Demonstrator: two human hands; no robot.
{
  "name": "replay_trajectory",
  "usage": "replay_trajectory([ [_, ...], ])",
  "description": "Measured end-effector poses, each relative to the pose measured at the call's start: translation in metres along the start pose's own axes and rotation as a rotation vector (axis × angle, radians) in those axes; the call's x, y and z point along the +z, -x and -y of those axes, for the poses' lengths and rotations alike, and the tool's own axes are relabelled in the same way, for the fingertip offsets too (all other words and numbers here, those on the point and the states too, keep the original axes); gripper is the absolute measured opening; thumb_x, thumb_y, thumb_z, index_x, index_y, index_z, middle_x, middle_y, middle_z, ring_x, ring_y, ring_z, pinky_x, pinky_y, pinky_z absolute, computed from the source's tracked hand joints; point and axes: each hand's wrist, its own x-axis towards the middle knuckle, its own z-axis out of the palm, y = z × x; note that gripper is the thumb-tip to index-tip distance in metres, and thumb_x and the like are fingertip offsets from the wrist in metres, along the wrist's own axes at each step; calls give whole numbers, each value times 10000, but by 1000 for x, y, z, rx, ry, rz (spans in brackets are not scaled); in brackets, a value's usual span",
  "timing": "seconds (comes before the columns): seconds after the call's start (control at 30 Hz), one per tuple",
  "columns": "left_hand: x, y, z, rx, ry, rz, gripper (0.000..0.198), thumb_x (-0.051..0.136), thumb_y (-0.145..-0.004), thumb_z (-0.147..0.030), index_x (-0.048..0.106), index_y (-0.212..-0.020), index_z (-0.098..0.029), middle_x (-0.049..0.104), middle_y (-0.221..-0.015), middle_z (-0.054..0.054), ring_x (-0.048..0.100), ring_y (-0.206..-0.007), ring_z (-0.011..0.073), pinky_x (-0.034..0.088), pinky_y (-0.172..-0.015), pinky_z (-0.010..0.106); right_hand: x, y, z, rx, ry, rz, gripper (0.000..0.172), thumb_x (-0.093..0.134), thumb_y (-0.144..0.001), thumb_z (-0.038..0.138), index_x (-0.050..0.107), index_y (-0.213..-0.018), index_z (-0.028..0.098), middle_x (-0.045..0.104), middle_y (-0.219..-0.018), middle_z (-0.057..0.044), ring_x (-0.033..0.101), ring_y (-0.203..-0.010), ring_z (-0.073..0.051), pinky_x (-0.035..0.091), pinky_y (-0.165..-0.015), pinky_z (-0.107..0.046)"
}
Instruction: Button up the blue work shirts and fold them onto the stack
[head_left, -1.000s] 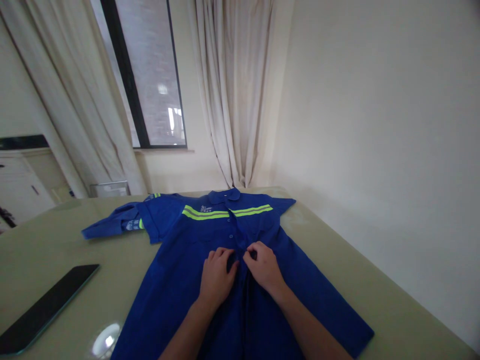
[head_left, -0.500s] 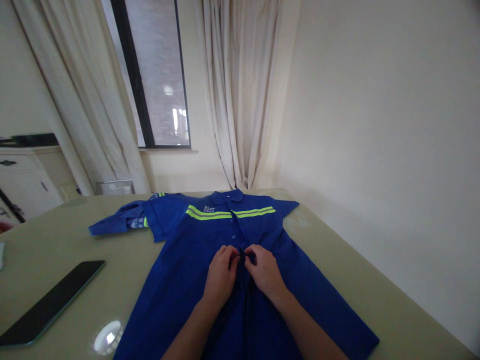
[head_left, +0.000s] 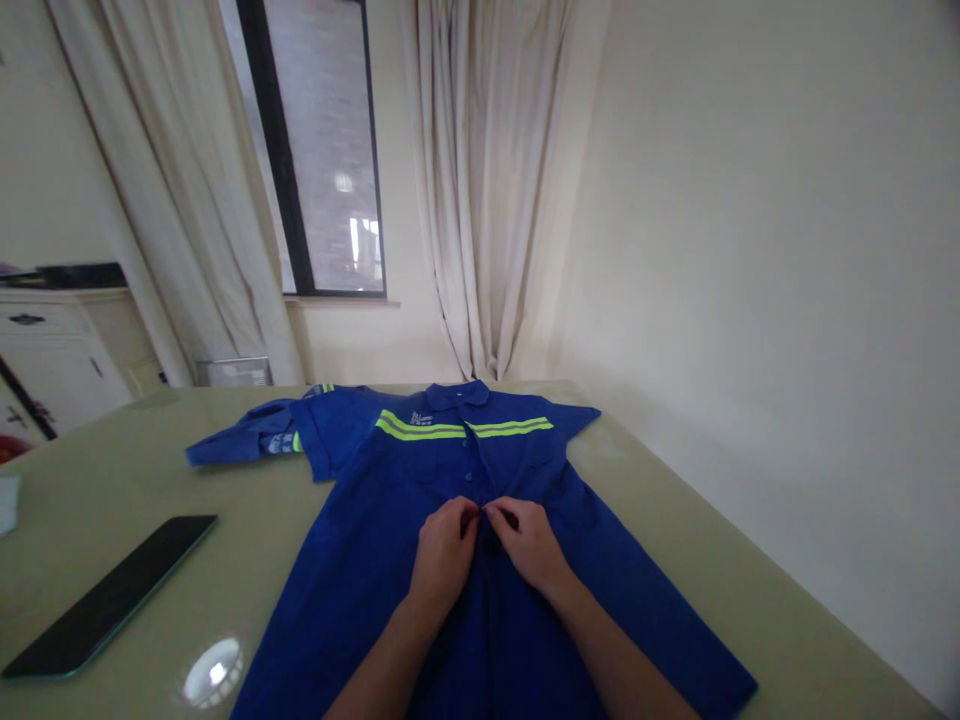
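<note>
Since the earlier frame, our hands sit marginally closer together. Head view: left hand and right hand, fingers curled, pinch the front opening of the blue shirt, which lies flat on the table. The fingertips hide what they pinch.

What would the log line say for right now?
left hand: pinching blue shirt front edge | right hand: pinching opposite edge | shirt: flat on table | black tablet: left of shirt, apart
</note>
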Motion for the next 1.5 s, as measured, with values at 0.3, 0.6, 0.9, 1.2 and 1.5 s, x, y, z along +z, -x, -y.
replay_trajectory([
  [0.3,2,-1,1,-59,18,-11,161,576,-906,-116,695,-901,-226,746,-886,6,689,-844,177,461,-762,270,5,-4,-11,57,-63,-14,199,629,-840,240,805,-908,178,718,-683,-21,622,-610,-164,429,-583,-243],
  [0.6,1,1,-1,14,-39,31,330,521,-908,-80,711,-1104,-265,729,-995,17,683,-904,178,462,-817,279,5,-4,-14,50,-83,0,190,640,-842,270,805,-875,182,727,-684,-28,628,-609,-169,423,-574,-246],
  [0.9,-2,-1,-4,0,104,20,252,543,-912,-181,773,-994,-240,803,-959,23,735,-885,191,502,-806,282,7,-4,-15,128,54,17,196,644,-828,223,792,-956,207,681,-660,2,590,-600,-153,378,-563,-236],
  [1.2,-7,-10,-1,-74,179,88,183,575,-887,-253,755,-889,-222,802,-877,18,738,-825,192,512,-743,270,7,-4,-12,95,66,-46,116,671,-822,223,786,-804,220,743,-792,-22,657,-745,-179,435,-688,-254],
  [1.5,-9,-8,5,-36,228,116,176,573,-879,-244,743,-914,-216,797,-879,16,738,-823,188,536,-754,280,5,-7,-17,139,-18,-6,130,631,-853,222,757,-850,191,720,-742,-15,623,-666,-167,422,-620,-247],
])
